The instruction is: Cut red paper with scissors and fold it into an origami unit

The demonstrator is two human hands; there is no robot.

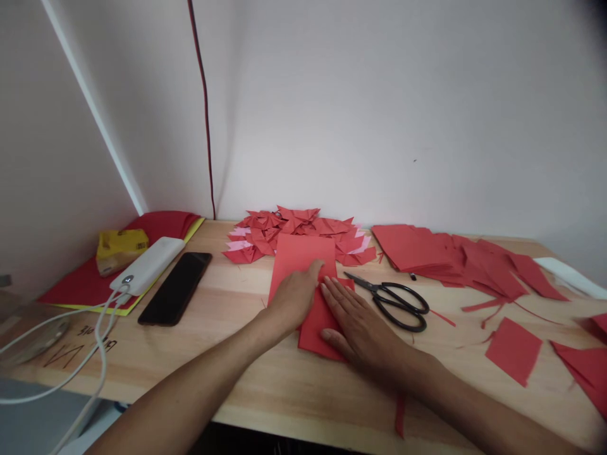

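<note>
A red sheet of paper [298, 256] lies on the wooden table [265, 385] in front of me, partly folded. My left hand [294, 297] rests flat on its lower left part, fingers stretched toward the fold. My right hand [358, 322] lies flat and open on the folded red flap [315, 328], fingers pointing away from me. Neither hand grips anything; both press on the paper.
Black scissors [396, 300] lie just right of my right hand. Several folded red pieces [294, 230] are piled behind the sheet. A stack of red sheets [446, 256] and scraps sits at right. A black phone [176, 287], a white power bank [148, 265] with cables and a yellow packet [121, 248] are at left.
</note>
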